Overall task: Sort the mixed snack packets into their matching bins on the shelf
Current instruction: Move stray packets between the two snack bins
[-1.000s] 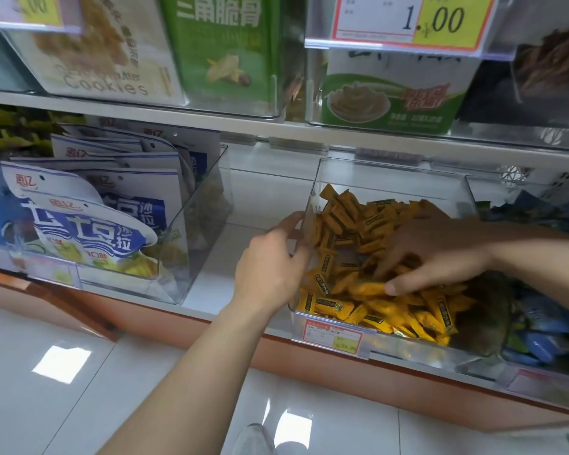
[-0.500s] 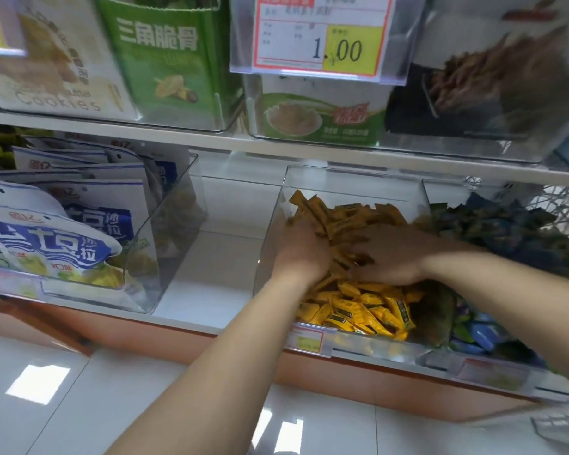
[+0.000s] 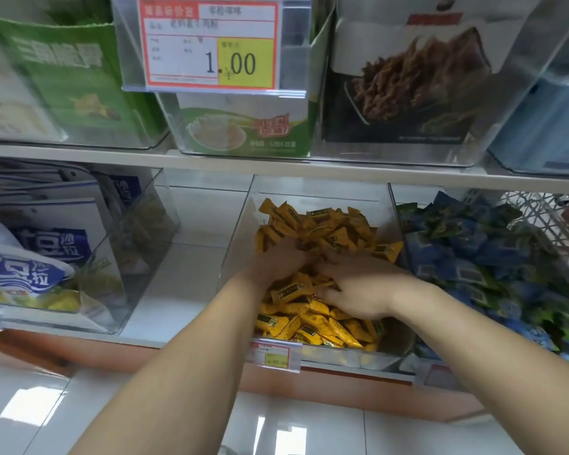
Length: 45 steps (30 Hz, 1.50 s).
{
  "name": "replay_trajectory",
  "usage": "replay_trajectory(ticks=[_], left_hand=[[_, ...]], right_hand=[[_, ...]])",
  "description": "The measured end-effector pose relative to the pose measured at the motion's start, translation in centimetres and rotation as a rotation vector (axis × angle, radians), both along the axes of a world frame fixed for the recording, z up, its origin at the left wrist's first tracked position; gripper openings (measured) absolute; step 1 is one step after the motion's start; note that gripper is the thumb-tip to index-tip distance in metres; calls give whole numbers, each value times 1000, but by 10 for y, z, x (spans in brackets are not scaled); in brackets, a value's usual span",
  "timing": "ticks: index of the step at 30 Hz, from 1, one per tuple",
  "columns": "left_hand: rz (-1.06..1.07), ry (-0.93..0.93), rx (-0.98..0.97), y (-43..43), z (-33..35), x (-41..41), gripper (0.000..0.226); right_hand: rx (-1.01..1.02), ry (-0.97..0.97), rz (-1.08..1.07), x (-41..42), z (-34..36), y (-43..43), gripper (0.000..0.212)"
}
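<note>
1. The yellow packets point(image 3: 322, 231) sit heaped in the middle clear bin point(image 3: 319, 192) on the lower shelf point(image 3: 191, 277), stacked higher toward the back wall.
2. Both hands are down in that heap, almost touching each other over the middle of it.
3. The left hand point(image 3: 276, 261) is dug into the left side of the pile. Its fingertips are buried among the wrappers, so I honestly can't tell how wide its grip is or whether it has anything.
4. The right hand point(image 3: 358, 287) lies palm down on top with the fingers reaching left. That grip looks loose and fairly flat, resting on packets rather than pinching one.
5. My guess at the step: rummaging through the yellow bin for strays that don't belong. I can't spot any odd-coloured packet in there myself, and it's a bit blurry.
6. Next move, I reckon: feel out any mismatch, pinch just that one, and lift it clear without dragging yellow ones over the low front edge.
7. The obvious target is the bin of blue-green packets point(image 3: 467, 254), right beside it on the right.
8. Further out are white and blue bags point(image 3: 43, 251) in a bin well apart to the left, and a price tag point(image 3: 211, 44) reading 1.00 up above.
</note>
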<state>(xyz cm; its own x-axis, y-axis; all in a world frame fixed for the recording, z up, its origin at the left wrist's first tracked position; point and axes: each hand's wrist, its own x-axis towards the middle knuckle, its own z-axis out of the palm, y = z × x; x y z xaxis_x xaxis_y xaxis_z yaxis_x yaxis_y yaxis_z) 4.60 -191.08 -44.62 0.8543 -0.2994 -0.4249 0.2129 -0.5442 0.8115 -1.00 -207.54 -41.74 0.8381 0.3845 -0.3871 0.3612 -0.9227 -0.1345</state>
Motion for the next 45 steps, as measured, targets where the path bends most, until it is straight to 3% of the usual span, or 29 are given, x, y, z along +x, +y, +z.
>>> replay_trajectory(ticks=[7,14,18,26,32,34,37,40,43,45], left_hand=[[28,88,-25,7,2,-1,30],[145,68,-186,6,-2,-11,61],[90,167,-288,7,0,-8,64],[52,-254,-112,12,10,-19,72],[223,-465,161,25,35,-40,47],[283,-513,68,25,48,-54,50],[278,-457,-289,21,64,-87,68],[205,-411,-347,6,74,-115,46],[147,-513,-331,-11,82,-131,34],[131,-581,-318,-21,85,-139,33]], right_hand=[[17,34,-2,-2,7,0,61],[14,7,-28,-9,18,2,60],[-67,-105,-25,-24,18,5,58],[16,-268,-26,-36,20,2,51],[351,-369,-168,-43,29,1,43],[523,-346,-274,-46,35,-1,42],[811,-264,-463,-54,45,-1,25],[1110,-143,-594,-71,52,0,13],[1137,-243,-604,-85,54,-19,17],[1304,-134,-614,-95,59,-35,13]])
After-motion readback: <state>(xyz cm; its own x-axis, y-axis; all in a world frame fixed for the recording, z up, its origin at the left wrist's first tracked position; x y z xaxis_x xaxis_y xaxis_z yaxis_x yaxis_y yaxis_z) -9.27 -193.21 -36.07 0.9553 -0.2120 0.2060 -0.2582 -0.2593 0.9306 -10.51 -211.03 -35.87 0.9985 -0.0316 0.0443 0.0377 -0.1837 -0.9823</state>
